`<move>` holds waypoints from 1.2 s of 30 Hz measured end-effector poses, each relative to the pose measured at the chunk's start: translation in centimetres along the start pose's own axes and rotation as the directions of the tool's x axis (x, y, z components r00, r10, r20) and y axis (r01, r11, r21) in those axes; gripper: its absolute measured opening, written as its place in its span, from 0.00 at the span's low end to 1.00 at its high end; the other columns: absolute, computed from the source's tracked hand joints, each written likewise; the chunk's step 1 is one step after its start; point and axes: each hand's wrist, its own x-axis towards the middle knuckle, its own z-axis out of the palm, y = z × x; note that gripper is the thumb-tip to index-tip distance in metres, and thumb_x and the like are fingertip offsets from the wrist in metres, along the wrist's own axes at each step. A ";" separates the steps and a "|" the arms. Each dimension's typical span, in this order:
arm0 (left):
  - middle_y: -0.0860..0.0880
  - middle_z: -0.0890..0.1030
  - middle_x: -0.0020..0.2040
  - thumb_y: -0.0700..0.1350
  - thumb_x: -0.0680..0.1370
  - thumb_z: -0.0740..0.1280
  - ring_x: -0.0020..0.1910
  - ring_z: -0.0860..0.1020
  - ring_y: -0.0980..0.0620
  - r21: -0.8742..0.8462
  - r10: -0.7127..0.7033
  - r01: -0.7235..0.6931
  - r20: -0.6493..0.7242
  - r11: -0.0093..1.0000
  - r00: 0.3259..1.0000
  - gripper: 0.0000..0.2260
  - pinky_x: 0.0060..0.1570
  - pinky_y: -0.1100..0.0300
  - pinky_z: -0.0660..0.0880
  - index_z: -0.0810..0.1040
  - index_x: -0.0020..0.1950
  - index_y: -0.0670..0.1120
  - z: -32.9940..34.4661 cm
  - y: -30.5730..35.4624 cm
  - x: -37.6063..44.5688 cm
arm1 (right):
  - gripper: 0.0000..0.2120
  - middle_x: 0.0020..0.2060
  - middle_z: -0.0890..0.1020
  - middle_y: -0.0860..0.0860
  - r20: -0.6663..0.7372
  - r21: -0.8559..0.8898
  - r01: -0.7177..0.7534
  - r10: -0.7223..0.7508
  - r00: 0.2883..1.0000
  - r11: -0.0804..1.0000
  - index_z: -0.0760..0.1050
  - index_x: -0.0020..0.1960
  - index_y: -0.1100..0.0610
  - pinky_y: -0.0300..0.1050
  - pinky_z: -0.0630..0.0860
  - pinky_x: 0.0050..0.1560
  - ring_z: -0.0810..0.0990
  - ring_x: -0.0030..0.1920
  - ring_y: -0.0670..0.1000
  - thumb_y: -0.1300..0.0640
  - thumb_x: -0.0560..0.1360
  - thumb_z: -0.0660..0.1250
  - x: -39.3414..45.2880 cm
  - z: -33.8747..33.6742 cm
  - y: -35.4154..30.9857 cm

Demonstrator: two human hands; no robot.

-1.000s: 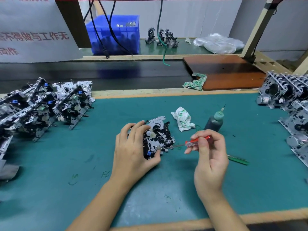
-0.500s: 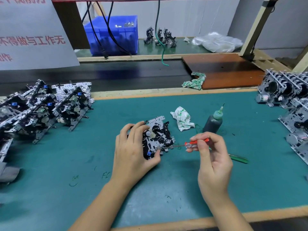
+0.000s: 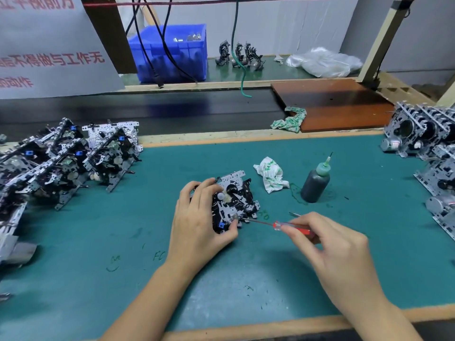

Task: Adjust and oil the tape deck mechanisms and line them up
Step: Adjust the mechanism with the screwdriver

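Tape deck mechanism (image 3: 235, 203) sat mid-mat on the green bench mat (image 3: 246, 267), gripped by the left hand (image 3: 197, 222). Right hand (image 3: 337, 247) pinched a red screwdriver (image 3: 290, 226), tip touching the mechanism's near edge. Oil bottle (image 3: 316, 183) stood just beyond.

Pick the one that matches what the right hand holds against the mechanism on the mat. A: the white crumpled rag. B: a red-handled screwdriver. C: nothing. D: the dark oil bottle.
B: the right hand pinches a red-handled screwdriver, tip at the tape deck mechanism gripped by the left hand; the oil bottle stands apart.
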 end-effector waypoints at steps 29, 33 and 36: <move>0.47 0.79 0.57 0.45 0.62 0.78 0.57 0.71 0.41 -0.027 0.039 -0.040 -0.052 0.999 0.998 0.23 0.59 0.63 0.66 0.70 0.51 0.46 0.0 -0.1 0.0 | 0.24 0.28 0.67 0.50 0.575 -0.496 0.117 0.224 0.787 0.860 0.71 0.38 0.54 0.48 0.65 0.36 0.71 0.35 0.57 0.45 0.82 0.44 5.6 -1.8 -2.9; 0.46 0.79 0.57 0.44 0.62 0.78 0.57 0.73 0.39 -0.011 0.021 -0.021 -0.030 1.000 0.999 0.22 0.57 0.62 0.66 0.74 0.50 0.42 0.1 0.0 0.0 | 0.21 0.30 0.67 0.47 0.573 -0.518 0.215 0.149 0.806 0.828 0.63 0.42 0.51 0.48 0.61 0.33 0.67 0.33 0.54 0.37 0.78 0.43 4.7 -2.2 -3.0; 0.46 0.79 0.58 0.44 0.61 0.78 0.57 0.73 0.39 -0.001 0.006 -0.006 -0.017 1.000 1.000 0.22 0.56 0.63 0.66 0.75 0.50 0.41 0.1 0.0 0.0 | 0.16 0.36 0.68 0.47 0.584 -0.522 0.283 0.096 0.806 0.805 0.57 0.46 0.50 0.46 0.57 0.28 0.66 0.33 0.54 0.38 0.77 0.42 4.4 -2.8 -3.0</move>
